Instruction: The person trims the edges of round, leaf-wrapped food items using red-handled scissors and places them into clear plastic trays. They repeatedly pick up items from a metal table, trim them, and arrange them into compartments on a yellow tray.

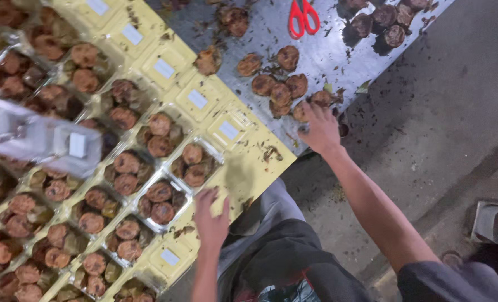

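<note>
Nearest the camera, the left hand [211, 215] rests spread and empty on the yellow sheet by a clear plastic tray of brown round fruits [160, 201], while the right hand [320, 128], fingers curled, reaches the loose brown fruits [280, 92] on the grey metal table [327, 50], its grasp unclear.

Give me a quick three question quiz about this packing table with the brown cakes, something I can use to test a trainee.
1. True or false: the red scissors lie on the yellow board.
2. Which hand reaches the loose cakes on the metal table? A) left hand B) right hand
3. Fill in: each open clear tray near the left hand holds ___ brown cakes.

Key:
1. False; they lie on the metal table.
2. B; the right hand.
3. Two.
</note>
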